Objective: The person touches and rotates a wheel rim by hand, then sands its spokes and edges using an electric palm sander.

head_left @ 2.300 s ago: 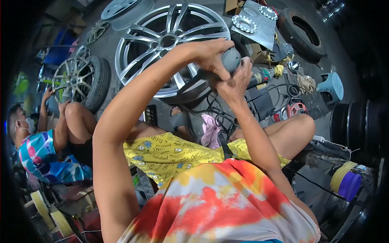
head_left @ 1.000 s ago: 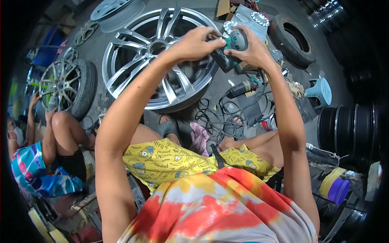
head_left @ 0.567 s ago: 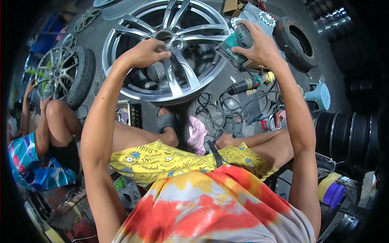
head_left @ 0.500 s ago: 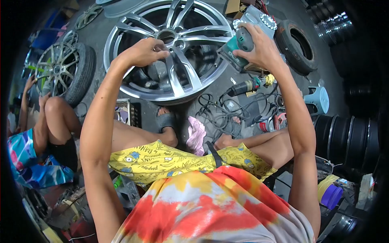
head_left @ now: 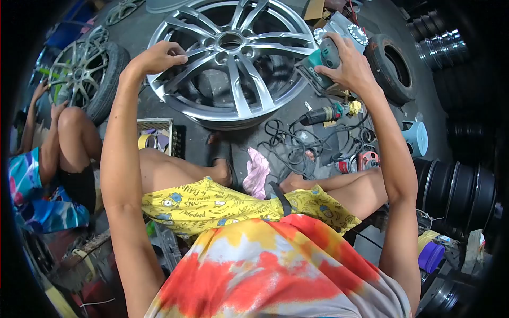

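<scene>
A large silver alloy wheel rim (head_left: 237, 90) with paired spokes lies ahead of me, raised above the floor. My left hand (head_left: 158, 58) is at its left edge, fingers loosely curled and thumb apart, with nothing visible in it. Whether it touches the metal I cannot tell. At the rim's right side my right hand (head_left: 351, 68) grips a green and dark-grey power sander (head_left: 330, 54) from above. The sander's pad is tilted beside the outer lip; contact is unclear.
An angle grinder (head_left: 321, 114) and tangled black cables (head_left: 278, 135) lie on the floor. A pink cloth (head_left: 256, 172) is between my legs. Tyres stand at right (head_left: 391, 69) and left. A crate (head_left: 170, 135) holds tape rolls. Another person's hand (head_left: 58, 109) is near a spoked wheel (head_left: 79, 77).
My left hand has moved left from over the spokes to the rim's left edge. The view has shifted, and my right hand still holds the sander at the right side.
</scene>
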The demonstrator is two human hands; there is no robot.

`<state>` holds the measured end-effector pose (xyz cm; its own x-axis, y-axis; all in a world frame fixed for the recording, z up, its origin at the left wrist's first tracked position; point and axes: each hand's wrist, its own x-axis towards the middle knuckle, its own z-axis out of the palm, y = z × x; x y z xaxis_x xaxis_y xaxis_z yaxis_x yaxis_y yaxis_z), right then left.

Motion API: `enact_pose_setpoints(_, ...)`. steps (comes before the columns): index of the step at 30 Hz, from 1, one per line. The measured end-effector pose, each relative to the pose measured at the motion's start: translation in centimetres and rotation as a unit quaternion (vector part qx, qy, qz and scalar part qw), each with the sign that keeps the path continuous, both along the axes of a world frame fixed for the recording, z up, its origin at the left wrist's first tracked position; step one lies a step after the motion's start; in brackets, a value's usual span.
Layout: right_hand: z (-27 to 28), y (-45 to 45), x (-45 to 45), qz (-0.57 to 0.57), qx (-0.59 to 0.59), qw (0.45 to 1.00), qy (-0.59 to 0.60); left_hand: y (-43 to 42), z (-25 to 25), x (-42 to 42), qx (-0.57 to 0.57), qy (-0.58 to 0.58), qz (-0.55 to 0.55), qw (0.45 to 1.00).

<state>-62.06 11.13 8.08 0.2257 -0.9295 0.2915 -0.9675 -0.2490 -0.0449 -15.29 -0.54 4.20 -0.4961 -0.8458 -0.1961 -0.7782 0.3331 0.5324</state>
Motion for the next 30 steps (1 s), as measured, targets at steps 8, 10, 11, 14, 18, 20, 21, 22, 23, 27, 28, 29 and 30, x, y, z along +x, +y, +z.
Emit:
enact_pose_setpoints(8, 1.1, 5.5, 3.3, 0.064, 0.099, 0.990, -0.080, 0.4, -1.2, 4.8, -0.028, -0.020, 0.079, 0.996)
enact_pose_setpoints(10, 0.8, 4.3, 2.5, 0.064, 0.084, 0.991, -0.076, 0.4, -2.1, 5.4, -0.034, -0.024, 0.102, 0.994)
enact_pose_setpoints(11, 0.8, 3.4, 1.8, 0.063, 0.069, 0.993, -0.069, 0.5, -2.2, 5.5, -0.041, -0.025, 0.124, 0.991)
enact_pose_setpoints(14, 0.0, 0.3, -0.3, 0.069, 0.033, 0.995, -0.060, 0.9, -2.2, 5.0, -0.041, -0.025, 0.119, 0.992)
enact_pose_setpoints(18, 0.4, 0.9, 0.2, 0.097, 0.043, 0.993, -0.058, 1.6, -2.0, 5.1, -0.095, -0.083, 0.113, 0.986)
enact_pose_setpoints(20, 1.2, 2.5, 1.5, 0.103, 0.082, 0.990, -0.048, 1.6, -2.6, 5.9, -0.144, -0.129, 0.155, 0.969)
enact_pose_setpoints(21, 1.4, 2.7, 1.8, 0.104, 0.084, 0.990, -0.049, 1.5, -3.0, 6.6, -0.142, -0.130, 0.156, 0.969)
enact_pose_setpoints(22, 1.6, 3.1, 1.9, 0.129, 0.082, 0.987, -0.039, 1.5, -3.5, 7.3, -0.130, -0.125, 0.178, 0.967)
enact_pose_setpoints(23, 1.6, 3.4, 1.9, 0.153, 0.080, 0.985, -0.029, 1.3, -4.3, 8.2, -0.119, -0.119, 0.198, 0.966)
enact_pose_setpoints(27, 0.6, 1.7, 0.4, 0.097, 0.055, 0.993, -0.048, 1.9, -2.5, 8.4, 0.189, -0.151, 0.223, 0.945)
enact_pose_setpoints(28, 0.6, 1.3, 0.4, 0.062, 0.064, 0.996, -0.029, 2.8, -2.7, 7.9, 0.190, -0.176, 0.207, 0.944)
enact_pose_setpoints(29, 0.5, 0.9, 0.3, 0.064, 0.064, 0.995, -0.030, 3.6, -2.7, 7.4, 0.190, -0.176, 0.208, 0.943)
enact_pose_setpoints(30, 0.2, 0.7, 0.0, 0.081, 0.048, 0.995, -0.034, 4.4, -2.7, 6.8, 0.244, -0.172, 0.199, 0.934)
